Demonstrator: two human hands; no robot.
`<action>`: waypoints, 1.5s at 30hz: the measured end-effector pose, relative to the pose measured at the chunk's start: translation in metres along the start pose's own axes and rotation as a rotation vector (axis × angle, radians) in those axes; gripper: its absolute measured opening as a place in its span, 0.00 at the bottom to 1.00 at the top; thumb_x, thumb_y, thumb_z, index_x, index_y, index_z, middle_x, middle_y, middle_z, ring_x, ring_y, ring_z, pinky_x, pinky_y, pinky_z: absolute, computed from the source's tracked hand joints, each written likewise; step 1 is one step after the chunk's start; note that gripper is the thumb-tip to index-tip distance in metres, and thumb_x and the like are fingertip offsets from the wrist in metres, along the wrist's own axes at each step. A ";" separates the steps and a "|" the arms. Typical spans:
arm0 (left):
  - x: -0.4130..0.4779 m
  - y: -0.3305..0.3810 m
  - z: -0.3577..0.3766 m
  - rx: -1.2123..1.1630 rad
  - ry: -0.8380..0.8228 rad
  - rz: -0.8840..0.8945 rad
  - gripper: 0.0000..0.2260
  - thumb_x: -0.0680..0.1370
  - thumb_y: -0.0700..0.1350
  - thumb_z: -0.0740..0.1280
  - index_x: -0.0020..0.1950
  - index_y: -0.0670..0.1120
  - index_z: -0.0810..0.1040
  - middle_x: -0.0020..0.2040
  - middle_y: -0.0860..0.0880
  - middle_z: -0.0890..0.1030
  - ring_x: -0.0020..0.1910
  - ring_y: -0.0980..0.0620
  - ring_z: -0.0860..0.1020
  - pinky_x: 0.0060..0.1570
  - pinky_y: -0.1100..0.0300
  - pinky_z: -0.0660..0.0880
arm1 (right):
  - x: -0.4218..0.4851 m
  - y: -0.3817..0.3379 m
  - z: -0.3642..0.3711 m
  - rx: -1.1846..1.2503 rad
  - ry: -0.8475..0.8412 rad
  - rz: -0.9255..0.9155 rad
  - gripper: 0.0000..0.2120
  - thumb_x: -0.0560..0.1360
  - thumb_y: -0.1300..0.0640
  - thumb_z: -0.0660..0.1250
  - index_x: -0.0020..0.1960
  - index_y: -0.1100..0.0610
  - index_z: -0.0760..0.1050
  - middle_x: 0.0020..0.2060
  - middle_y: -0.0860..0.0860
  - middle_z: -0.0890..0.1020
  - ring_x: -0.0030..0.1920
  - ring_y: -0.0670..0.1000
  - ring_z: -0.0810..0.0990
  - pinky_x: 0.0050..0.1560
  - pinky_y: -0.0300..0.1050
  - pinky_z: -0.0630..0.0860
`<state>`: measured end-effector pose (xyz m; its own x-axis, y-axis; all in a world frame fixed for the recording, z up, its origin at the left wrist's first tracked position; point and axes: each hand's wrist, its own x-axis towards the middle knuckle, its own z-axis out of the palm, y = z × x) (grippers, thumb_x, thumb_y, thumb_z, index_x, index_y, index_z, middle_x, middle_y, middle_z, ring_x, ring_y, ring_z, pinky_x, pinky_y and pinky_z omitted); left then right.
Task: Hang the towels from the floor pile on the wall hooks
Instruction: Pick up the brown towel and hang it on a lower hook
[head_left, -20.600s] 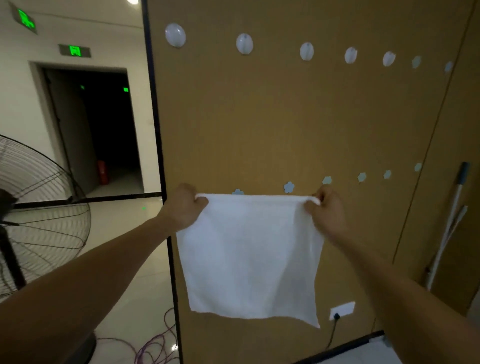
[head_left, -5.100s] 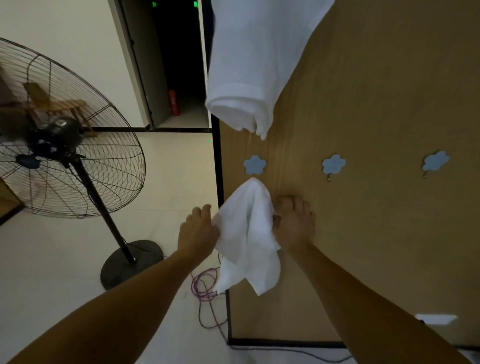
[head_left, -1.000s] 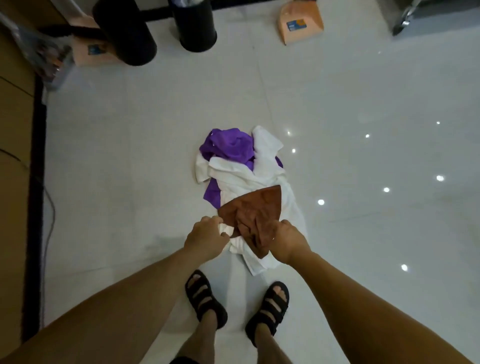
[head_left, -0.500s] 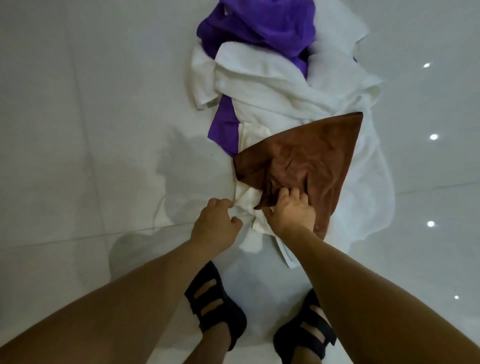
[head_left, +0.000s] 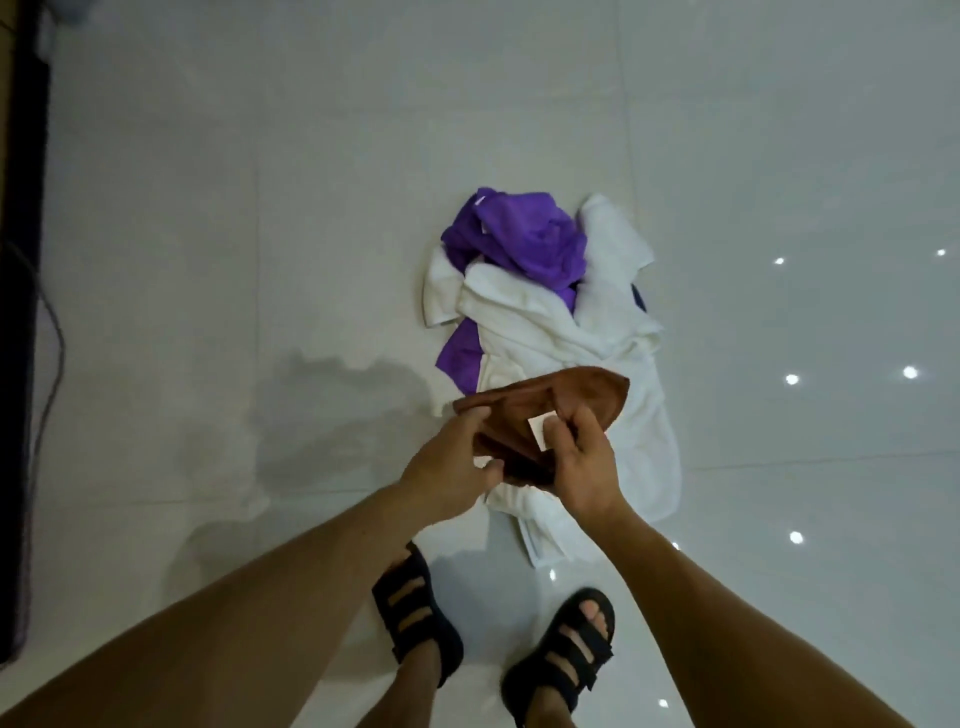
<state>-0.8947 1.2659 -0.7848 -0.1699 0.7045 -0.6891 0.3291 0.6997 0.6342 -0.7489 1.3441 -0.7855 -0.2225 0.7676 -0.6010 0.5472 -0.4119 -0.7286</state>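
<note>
A brown towel (head_left: 582, 397) is lifted off the floor pile, held between both hands. My left hand (head_left: 447, 467) grips its near left edge. My right hand (head_left: 579, 457) pinches the cloth beside its small white label (head_left: 540, 430). Below and beyond lies the pile: crumpled white towels (head_left: 545, 317) and a purple towel (head_left: 524, 236) at its far end. No wall hooks are in view.
Glossy pale floor tiles (head_left: 260, 208) surround the pile, with ceiling lights reflected at right. A dark wall base (head_left: 21, 260) and a thin cable (head_left: 52, 332) run along the left edge. My sandalled feet (head_left: 415, 618) stand just in front of the pile.
The brown towel has come up off the white towels into both hands. My left hand moved from the white towel onto the brown one, and my view has risen away from the pile.
</note>
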 end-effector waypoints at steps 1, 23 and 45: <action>-0.015 0.025 -0.016 -0.025 -0.030 0.067 0.31 0.73 0.45 0.71 0.73 0.53 0.63 0.65 0.49 0.73 0.62 0.53 0.74 0.63 0.52 0.72 | -0.015 -0.033 -0.011 0.053 -0.017 -0.036 0.06 0.79 0.60 0.60 0.46 0.63 0.72 0.41 0.57 0.78 0.40 0.45 0.80 0.38 0.43 0.79; -0.355 0.379 -0.296 -0.159 0.674 0.256 0.04 0.77 0.43 0.63 0.46 0.51 0.76 0.43 0.49 0.79 0.43 0.50 0.78 0.43 0.55 0.77 | -0.276 -0.459 -0.112 -0.121 -0.163 -0.777 0.23 0.75 0.42 0.68 0.67 0.47 0.68 0.55 0.42 0.76 0.48 0.45 0.79 0.46 0.37 0.77; -0.585 0.351 -0.365 -1.027 0.763 0.620 0.02 0.77 0.41 0.63 0.47 0.45 0.74 0.46 0.46 0.77 0.47 0.48 0.77 0.44 0.55 0.75 | -0.421 -0.557 -0.013 0.279 -0.652 -0.747 0.07 0.80 0.56 0.63 0.56 0.52 0.79 0.47 0.53 0.85 0.48 0.55 0.85 0.50 0.51 0.82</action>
<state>-1.0185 1.1423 -0.0314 -0.8093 0.5839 -0.0639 -0.2193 -0.1995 0.9550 -0.9497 1.2564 -0.1224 -0.8693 0.4929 0.0358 -0.0986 -0.1021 -0.9899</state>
